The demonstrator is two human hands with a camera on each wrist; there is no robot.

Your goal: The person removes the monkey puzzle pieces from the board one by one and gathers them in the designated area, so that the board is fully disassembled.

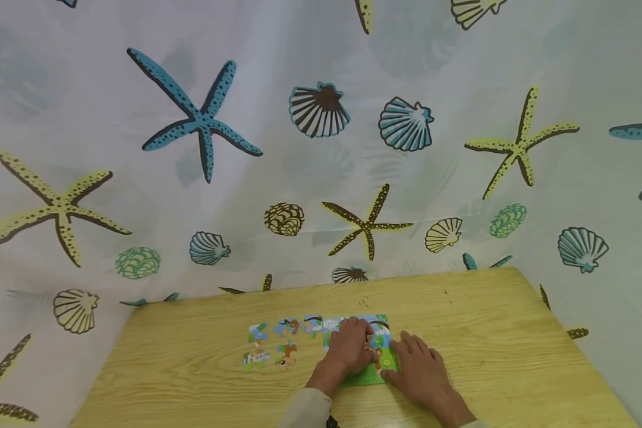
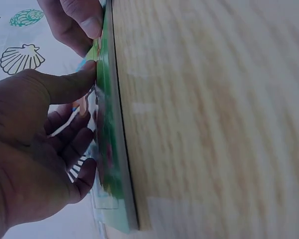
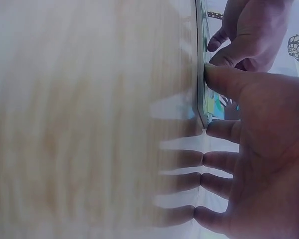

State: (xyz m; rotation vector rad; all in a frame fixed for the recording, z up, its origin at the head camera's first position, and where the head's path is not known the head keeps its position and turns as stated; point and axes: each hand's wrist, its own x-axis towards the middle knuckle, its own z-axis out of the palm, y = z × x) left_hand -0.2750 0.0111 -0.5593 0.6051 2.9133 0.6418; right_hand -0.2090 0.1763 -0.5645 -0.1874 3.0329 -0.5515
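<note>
A jigsaw board (image 1: 364, 378) with a green lower part and blue sky lies on the table. My left hand (image 1: 349, 345) covers its left half, thumb and fingertips touching the surface in the left wrist view; whatever lies under the palm is hidden. My right hand (image 1: 421, 370) is at the board's right edge. In the right wrist view, its thumb (image 3: 224, 79) rests on the board's edge, while the other fingertips touch the tabletop. Several loose puzzle pieces (image 1: 257, 358) lie left of the board.
The wooden table (image 1: 203, 386) runs back to a white curtain (image 1: 257, 196) printed with starfish and shells. More curtain hangs at both sides. One loose piece (image 1: 312, 324) lies close to the board's upper left corner.
</note>
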